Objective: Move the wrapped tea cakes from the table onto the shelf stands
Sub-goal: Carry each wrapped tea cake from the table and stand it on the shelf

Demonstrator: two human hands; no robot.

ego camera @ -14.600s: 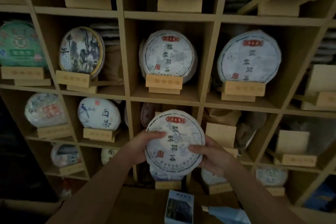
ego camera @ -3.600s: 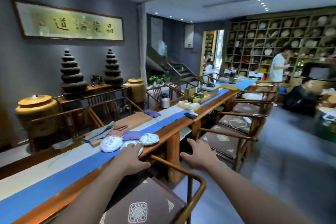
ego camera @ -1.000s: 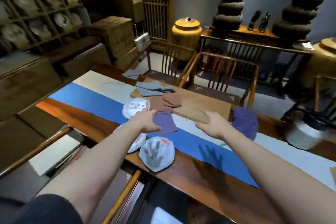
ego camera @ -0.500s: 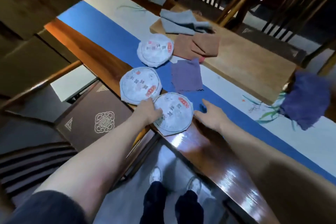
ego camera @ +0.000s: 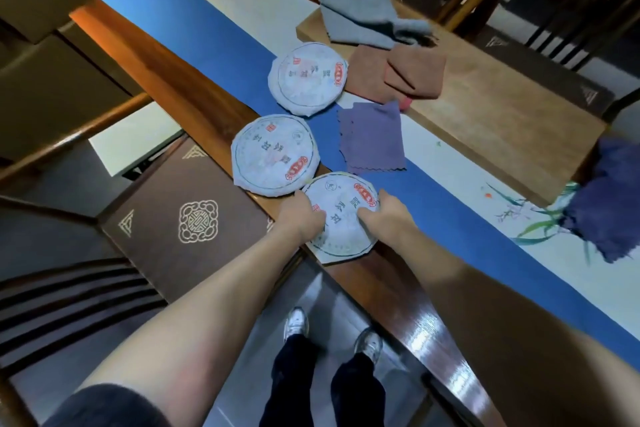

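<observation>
Nearest tea cake (ego camera: pixel 341 218): at the table (ego camera: pixel 166 73) edge, your left hand (ego camera: pixel 300 218) and right hand (ego camera: pixel 382 215) clasping its sides. Two more cakes, middle (ego camera: pixel 273 154) and far (ego camera: pixel 308 78), lie beyond it, untouched. Judged: all three still need shelving; shelf out of view.

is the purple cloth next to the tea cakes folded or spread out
Spread out. The purple cloth lies flat as one square on the blue runner, zigzag edges showing; only its left edge looks doubled.
</observation>
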